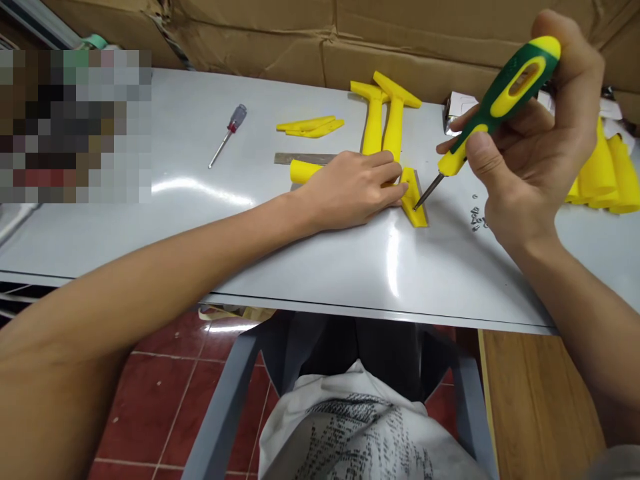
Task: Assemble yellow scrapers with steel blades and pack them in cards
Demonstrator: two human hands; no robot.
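Observation:
My left hand (357, 189) is wrapped over a yellow scraper-like tool (304, 171) lying on the white table (310, 260), its fingers near the tool's wide head (414, 198). My right hand (545, 147) grips a green and yellow screwdriver (505, 100), tilted, with its tip at the lower part of that yellow head. A thin metal strip shows along the head's right edge. Small screws (477, 217) lie scattered to the right of the head. Two yellow T-shaped tools (395, 123) lie just beyond my left hand.
A small clear-handled screwdriver (235, 123), yellow flat pieces (310, 127) and a metal strip (300, 159) lie left of centre. Yellow handles (600, 177) are piled at the right. Cardboard (260, 43) stands along the back; a white box (459, 110) sits near it.

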